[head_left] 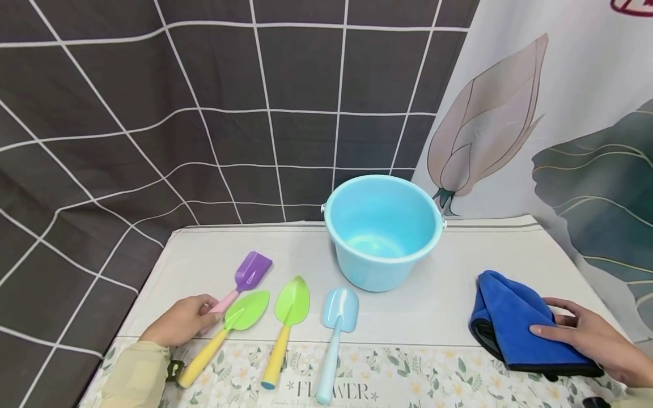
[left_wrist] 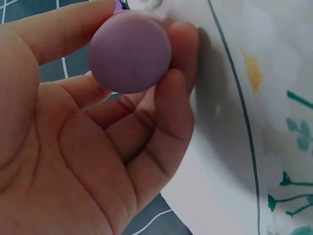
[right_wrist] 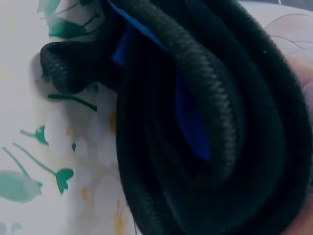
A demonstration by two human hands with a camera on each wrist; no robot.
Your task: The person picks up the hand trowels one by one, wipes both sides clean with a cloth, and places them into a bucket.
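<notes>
At the left of the head view, my left hand [head_left: 178, 322] grips the pink handle of a toy shovel with a purple blade [head_left: 251, 272]. Its round handle end [left_wrist: 129, 53] sits between thumb and fingers in the left wrist view. On the right, my right hand [head_left: 594, 340] pinches a folded blue cloth [head_left: 530, 323] with black edging, thumb on top. Layered black edges of the cloth [right_wrist: 264, 147] fill most of the right wrist view and hide most of that hand. Beside the left hand lies a green trowel [head_left: 247, 310] with a yellow handle.
A light blue bucket [head_left: 377, 277] stands upright at the back of the table [head_left: 204, 249]. Between the hands lie a second green trowel [head_left: 292, 303] and a light blue shovel [head_left: 340, 310]. A dark grid curtain [head_left: 219, 73] hangs behind.
</notes>
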